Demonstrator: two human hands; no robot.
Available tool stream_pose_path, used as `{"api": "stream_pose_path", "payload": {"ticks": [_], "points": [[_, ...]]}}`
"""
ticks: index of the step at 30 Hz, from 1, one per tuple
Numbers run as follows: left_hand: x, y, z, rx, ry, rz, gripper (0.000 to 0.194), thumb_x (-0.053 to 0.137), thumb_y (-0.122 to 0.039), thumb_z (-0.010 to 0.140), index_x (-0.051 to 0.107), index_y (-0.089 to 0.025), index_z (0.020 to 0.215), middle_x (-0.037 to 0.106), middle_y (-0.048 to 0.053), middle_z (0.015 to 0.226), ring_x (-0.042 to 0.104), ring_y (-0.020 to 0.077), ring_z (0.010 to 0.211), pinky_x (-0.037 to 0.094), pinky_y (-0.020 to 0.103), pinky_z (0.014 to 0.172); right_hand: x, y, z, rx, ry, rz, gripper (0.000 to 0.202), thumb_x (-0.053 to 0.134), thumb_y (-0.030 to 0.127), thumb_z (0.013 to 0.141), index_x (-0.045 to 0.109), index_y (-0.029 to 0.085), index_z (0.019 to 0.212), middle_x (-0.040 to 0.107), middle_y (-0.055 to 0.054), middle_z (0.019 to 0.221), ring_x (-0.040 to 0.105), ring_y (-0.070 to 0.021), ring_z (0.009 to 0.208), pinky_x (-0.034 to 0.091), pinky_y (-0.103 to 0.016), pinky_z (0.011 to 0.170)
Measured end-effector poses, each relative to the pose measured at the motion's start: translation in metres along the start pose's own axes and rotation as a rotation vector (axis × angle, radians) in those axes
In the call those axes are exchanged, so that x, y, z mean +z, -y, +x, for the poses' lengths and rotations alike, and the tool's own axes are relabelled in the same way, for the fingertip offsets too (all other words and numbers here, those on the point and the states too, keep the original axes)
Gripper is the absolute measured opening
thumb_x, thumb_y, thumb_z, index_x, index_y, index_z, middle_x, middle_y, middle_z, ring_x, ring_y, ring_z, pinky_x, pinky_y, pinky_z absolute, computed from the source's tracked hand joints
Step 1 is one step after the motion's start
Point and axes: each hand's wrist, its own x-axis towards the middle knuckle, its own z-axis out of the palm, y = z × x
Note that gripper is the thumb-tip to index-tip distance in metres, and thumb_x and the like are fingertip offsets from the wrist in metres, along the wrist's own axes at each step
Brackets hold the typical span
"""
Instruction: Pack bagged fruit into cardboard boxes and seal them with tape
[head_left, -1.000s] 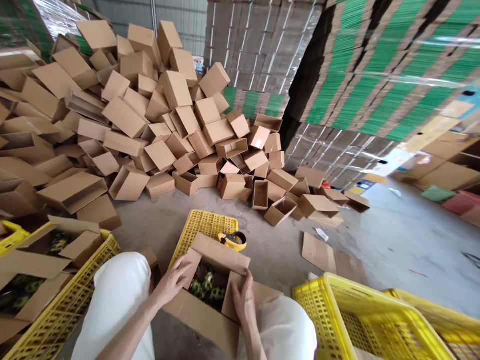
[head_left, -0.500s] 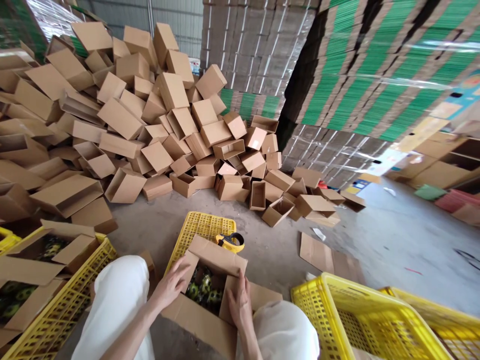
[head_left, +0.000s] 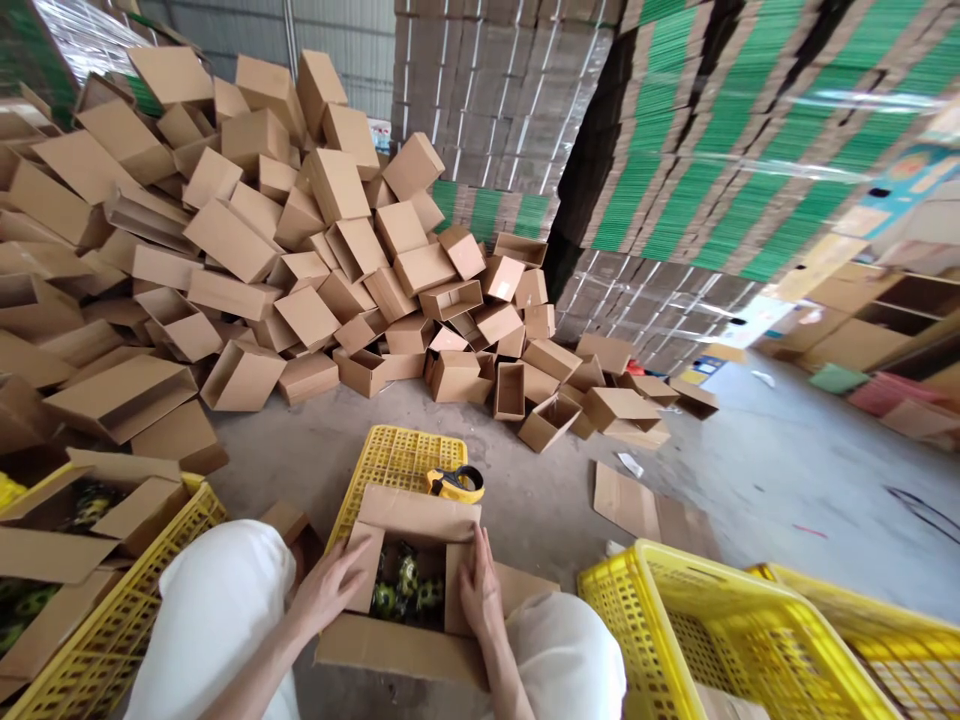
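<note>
An open cardboard box (head_left: 405, 648) stands between the person's knees, its flaps spread, with dark-wrapped green and yellow items (head_left: 407, 580) inside. My left hand (head_left: 330, 588) lies with fingers apart on the box's left flap. Against the right flap rests my right hand (head_left: 481, 585), its fingers stretched out. Just behind the box, a yellow and black tape dispenser (head_left: 456, 484) sits on an upturned yellow crate (head_left: 409, 446).
Empty cardboard boxes (head_left: 240, 240) are heaped across the back left. Yellow crates stand at the right (head_left: 720, 640) and at the left (head_left: 161, 560), the left one holding open filled boxes. Flat cardboard (head_left: 652, 508) lies on the floor. Tall stacks of folded cartons (head_left: 720, 130) rise behind.
The box has turned to sit squarer to the view, and its front flap is now level. Both hands have shifted with it; my left hand is slightly lower and further left.
</note>
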Motion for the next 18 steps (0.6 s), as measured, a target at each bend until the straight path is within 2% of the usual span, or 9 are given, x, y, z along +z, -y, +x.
{"api": "stream_pose_path", "payload": {"ticks": [2, 4, 7, 9, 12, 14, 18], "points": [[0.003, 0.001, 0.002, 0.018, -0.007, 0.017, 0.06, 0.052, -0.042, 0.1, 0.052, -0.037, 0.16, 0.059, 0.006, 0.16, 0.059, 0.0302, 0.145, 0.047, 0.04, 0.121, -0.002, 0.0, -0.001, 0.039, 0.005, -0.008, 0.073, 0.05, 0.032, 0.092, 0.041, 0.013, 0.162, 0.044, -0.018, 0.168, 0.038, -0.0323, 0.16, 0.04, -0.053, 0.127], [0.009, 0.003, 0.005, 0.034, -0.029, 0.023, 0.062, 0.052, -0.041, 0.099, 0.05, -0.037, 0.161, 0.061, 0.006, 0.158, 0.059, 0.0304, 0.145, 0.047, 0.041, 0.121, -0.004, 0.002, -0.003, 0.133, 0.015, -0.012, 0.076, 0.054, 0.04, 0.092, 0.043, 0.012, 0.161, 0.049, -0.02, 0.164, 0.043, -0.0347, 0.156, 0.041, -0.054, 0.127], [0.023, 0.004, 0.009, 0.04, -0.106, 0.035, 0.063, 0.051, -0.04, 0.099, 0.05, -0.035, 0.162, 0.059, 0.008, 0.159, 0.055, 0.0338, 0.148, 0.047, 0.045, 0.121, -0.006, 0.009, -0.008, 0.302, 0.019, 0.013, 0.078, 0.058, 0.049, 0.091, 0.045, 0.016, 0.16, 0.062, -0.017, 0.153, 0.054, -0.0362, 0.147, 0.047, -0.053, 0.122], [0.031, 0.004, 0.01, 0.048, -0.182, 0.046, 0.061, 0.051, -0.04, 0.099, 0.053, -0.031, 0.159, 0.054, 0.012, 0.163, 0.052, 0.0375, 0.15, 0.047, 0.05, 0.121, -0.008, 0.014, -0.008, 0.358, 0.04, 0.035, 0.079, 0.059, 0.052, 0.09, 0.046, 0.018, 0.16, 0.065, -0.016, 0.15, 0.056, -0.0368, 0.145, 0.048, -0.053, 0.12], [0.037, 0.002, 0.014, 0.118, -0.287, 0.035, 0.055, 0.051, -0.039, 0.1, 0.059, -0.026, 0.154, 0.044, 0.016, 0.169, 0.046, 0.0391, 0.154, 0.044, 0.054, 0.123, -0.012, 0.02, -0.004, 0.338, 0.098, 0.043, 0.082, 0.06, 0.05, 0.088, 0.044, 0.02, 0.162, 0.062, -0.013, 0.154, 0.053, -0.0343, 0.149, 0.045, -0.05, 0.124], [0.036, 0.0, 0.017, 0.164, -0.34, 0.001, 0.051, 0.051, -0.037, 0.101, 0.06, -0.024, 0.15, 0.043, 0.017, 0.169, 0.045, 0.0377, 0.155, 0.041, 0.054, 0.125, -0.014, 0.022, 0.0, 0.303, 0.124, 0.055, 0.085, 0.062, 0.044, 0.086, 0.04, 0.021, 0.164, 0.058, -0.011, 0.158, 0.048, -0.0317, 0.153, 0.041, -0.048, 0.126], [0.03, -0.001, 0.025, 0.12, -0.41, -0.147, 0.053, 0.05, -0.035, 0.1, 0.054, -0.021, 0.151, 0.047, 0.019, 0.166, 0.045, 0.036, 0.155, 0.035, 0.056, 0.129, -0.015, 0.024, 0.006, 0.324, 0.137, 0.103, 0.091, 0.061, 0.03, 0.075, 0.04, 0.023, 0.164, 0.054, -0.01, 0.161, 0.044, -0.03, 0.155, 0.035, -0.047, 0.129]]}}
